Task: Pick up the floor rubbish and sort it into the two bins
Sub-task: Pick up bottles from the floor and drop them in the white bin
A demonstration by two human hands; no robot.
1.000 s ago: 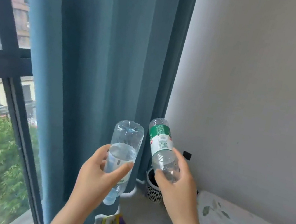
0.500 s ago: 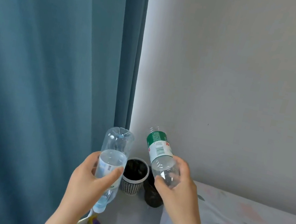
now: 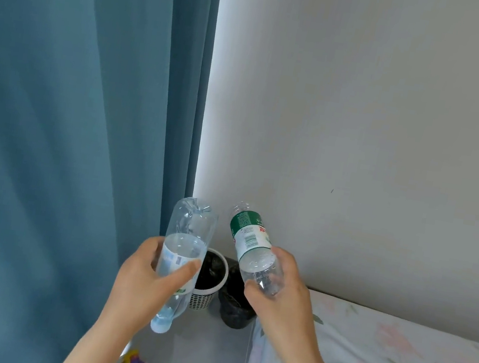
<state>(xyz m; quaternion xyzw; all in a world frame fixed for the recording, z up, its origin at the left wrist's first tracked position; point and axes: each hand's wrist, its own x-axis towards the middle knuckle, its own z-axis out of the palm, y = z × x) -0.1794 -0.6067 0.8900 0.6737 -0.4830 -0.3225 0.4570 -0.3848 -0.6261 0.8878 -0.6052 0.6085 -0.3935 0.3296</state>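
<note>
Grey floor (image 3: 205, 351); left hand (image 3: 139, 283) round bottle (image 3: 190, 227)

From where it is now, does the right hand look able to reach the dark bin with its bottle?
Probably yes. The right hand holds the green-label bottle above the dark bin, whose top is open. Nothing shows between them; the white bin stands close beside it.

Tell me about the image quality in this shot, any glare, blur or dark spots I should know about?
Head view: soft, even daylight, with a bright strip down the wall beside the curtain edge. Head view: the clear bottle and green-label bottle look fairly sharp; the curtain folds look smeared. Head view: the white bin and dark bin sit in shade.
</note>
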